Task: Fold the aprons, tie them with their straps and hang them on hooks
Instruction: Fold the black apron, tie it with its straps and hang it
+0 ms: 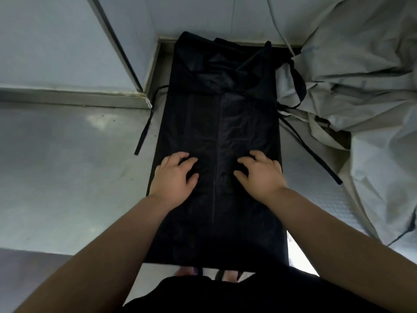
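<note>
A black apron (218, 123) lies flat on the grey floor (67, 166), folded lengthwise into a long rectangle with both side flaps meeting at a centre seam. Its bib end is bunched at the far end near the wall. One waist strap (144, 129) trails out on the left, another strap (316, 154) runs out to the right. My left hand (174, 177) rests palm down on the left flap, fingers spread. On the right flap my right hand (259, 175) presses down the same way. Neither hand holds anything.
A heap of pale crumpled sheeting (361, 86) lies along the right side, touching the apron's right strap. A white wall corner (126, 64) with a skirting board juts in at the upper left. My feet in sandals (216, 273) show at the apron's near edge.
</note>
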Demonstrator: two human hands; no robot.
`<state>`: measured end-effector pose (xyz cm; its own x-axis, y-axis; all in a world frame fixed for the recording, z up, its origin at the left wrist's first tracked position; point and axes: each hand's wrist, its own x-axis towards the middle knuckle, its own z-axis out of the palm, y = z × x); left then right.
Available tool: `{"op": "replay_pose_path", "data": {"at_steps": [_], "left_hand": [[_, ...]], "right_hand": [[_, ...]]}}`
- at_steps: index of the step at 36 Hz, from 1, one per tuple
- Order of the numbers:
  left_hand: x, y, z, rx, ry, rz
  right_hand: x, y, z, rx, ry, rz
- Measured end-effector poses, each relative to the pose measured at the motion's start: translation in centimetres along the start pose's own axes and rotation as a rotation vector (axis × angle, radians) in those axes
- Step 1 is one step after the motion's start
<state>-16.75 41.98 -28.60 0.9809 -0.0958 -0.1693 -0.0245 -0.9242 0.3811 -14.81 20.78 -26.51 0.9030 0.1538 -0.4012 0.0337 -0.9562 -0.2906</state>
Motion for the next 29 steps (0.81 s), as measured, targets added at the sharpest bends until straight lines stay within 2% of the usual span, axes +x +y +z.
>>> {"op": "replay_pose_path", "data": {"at_steps": [9, 15, 21, 29], "left_hand": [[-5.6, -0.6, 0.4, 0.013, -0.075, 0.052], [-9.7, -1.6, 0.5, 0.044, -0.175, 0.194], [-13.5, -2.3, 0.9, 0.125, -0.272, 0.343], [-14.6, -2.6, 1.3, 0.04, -0.184, 0.348]], "right_hand": [[-5.8, -1.4, 2.2, -0.014, -0.076, -0.019], [-10.6, -3.0, 4.9, 0.022, -0.047, 0.071], [-15.3, -4.0, 8.0, 0.049, -0.03, 0.074], [-16.6, -2.9, 8.3, 0.024, -0.028, 0.042]]}}
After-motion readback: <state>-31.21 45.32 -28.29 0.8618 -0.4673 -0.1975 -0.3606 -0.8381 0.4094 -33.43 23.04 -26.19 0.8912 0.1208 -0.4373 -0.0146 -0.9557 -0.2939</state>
